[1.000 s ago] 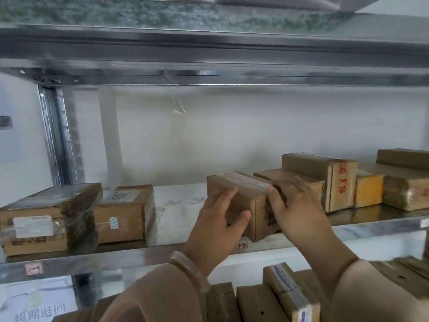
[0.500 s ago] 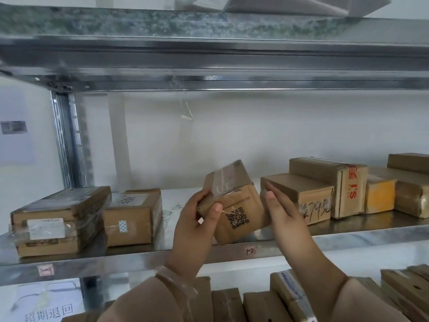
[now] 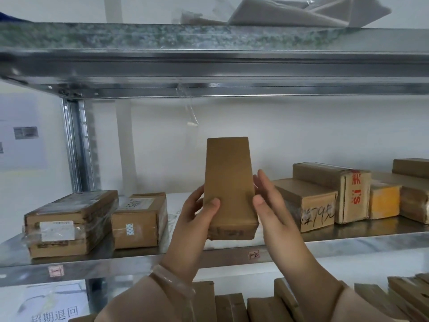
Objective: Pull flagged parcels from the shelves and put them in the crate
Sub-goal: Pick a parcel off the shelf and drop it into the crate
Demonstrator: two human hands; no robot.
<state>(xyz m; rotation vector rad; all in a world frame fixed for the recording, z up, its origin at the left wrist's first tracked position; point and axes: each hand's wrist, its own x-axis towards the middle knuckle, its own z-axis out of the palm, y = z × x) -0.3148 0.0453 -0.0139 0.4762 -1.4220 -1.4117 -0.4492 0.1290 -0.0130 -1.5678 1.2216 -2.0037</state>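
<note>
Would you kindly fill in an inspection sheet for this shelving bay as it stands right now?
Surface: metal shelf, taped boxes at left, a row of boxes at right, paper tags on its lip.
Job's things: brown parcel held on end before the shelf, plain face to camera; crate not in view.
Clutter: tape strip hanging from the upper shelf; pale packaging on top.
Grippers: left hand grips the parcel's left edge, thumb on its front; right hand lies straight-fingered against its right side.
Cables: nothing seen.
Surroundings: white wall, steel upright, more boxes on the tier below.
</note>
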